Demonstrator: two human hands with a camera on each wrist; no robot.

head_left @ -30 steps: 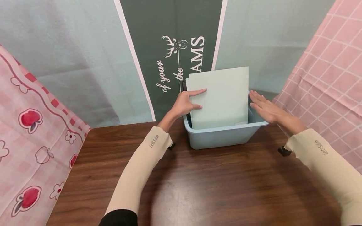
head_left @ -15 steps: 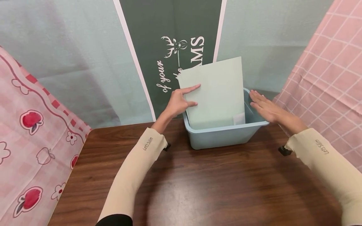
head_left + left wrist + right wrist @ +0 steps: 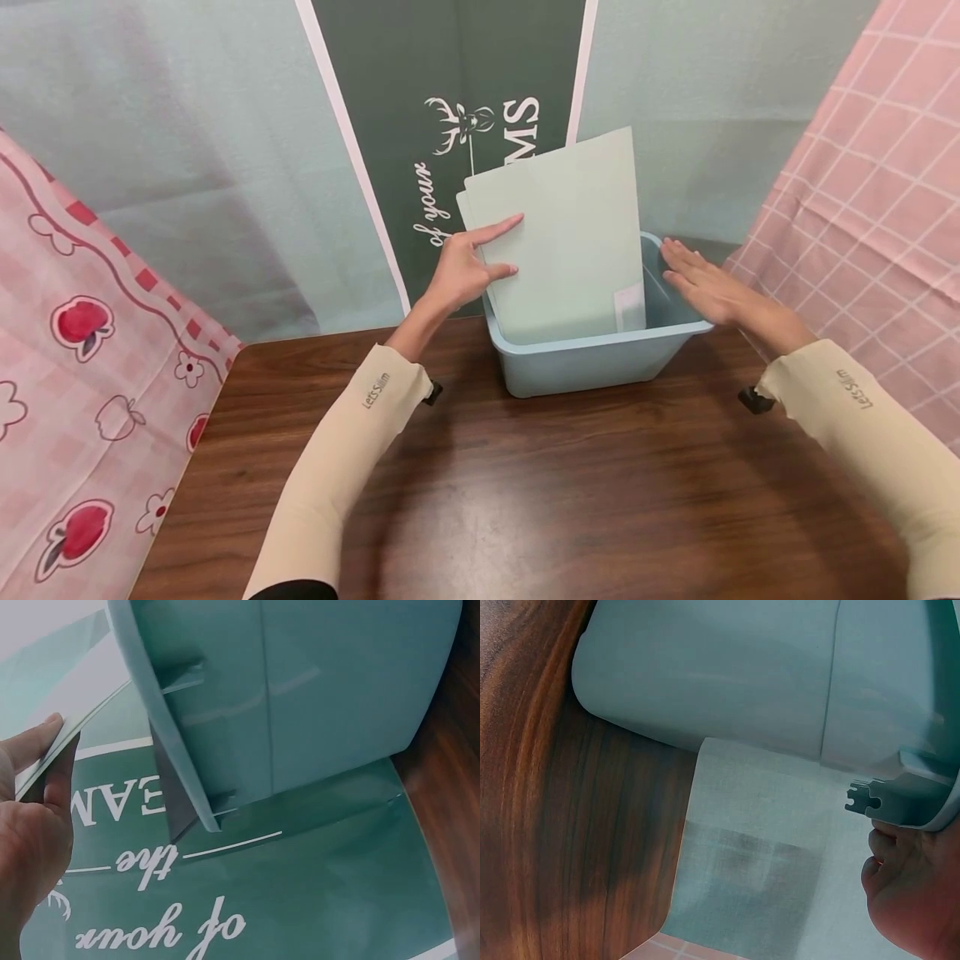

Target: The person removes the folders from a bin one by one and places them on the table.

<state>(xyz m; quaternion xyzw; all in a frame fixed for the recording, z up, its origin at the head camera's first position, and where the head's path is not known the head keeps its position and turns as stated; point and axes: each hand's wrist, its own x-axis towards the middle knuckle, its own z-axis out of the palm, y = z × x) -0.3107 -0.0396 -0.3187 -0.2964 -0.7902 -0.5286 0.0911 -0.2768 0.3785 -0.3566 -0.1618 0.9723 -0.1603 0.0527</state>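
Observation:
My left hand (image 3: pixel 463 268) pinches a pair of thin, pale green notebooks (image 3: pixel 562 233) by their left edge, thumb and index finger on the front face. The other fingers are behind them in the head view. Their layered edges (image 3: pixel 90 712) show in the left wrist view. They lean leftward, lower ends inside a light blue plastic bin (image 3: pixel 600 367), with a whitish label (image 3: pixel 630 308) near the lower right corner. My right hand (image 3: pixel 705 283) rests with straight fingers on the bin's right rim. In the right wrist view, its fingers (image 3: pixel 881 866) are beside the rim handle.
The bin stands at the back of a brown wooden table (image 3: pixel 480 475), close to a green printed cloth (image 3: pixel 450 50). Pink cloths hang on the left (image 3: pixel 82 333) and right (image 3: pixel 885 192). A dark object (image 3: pixel 174 787) shows behind the bin's rim.
My left hand has moved left and upward with the notebooks, which now stand higher and tilt more to the left. The label has come further into sight. My right hand has stayed in place.

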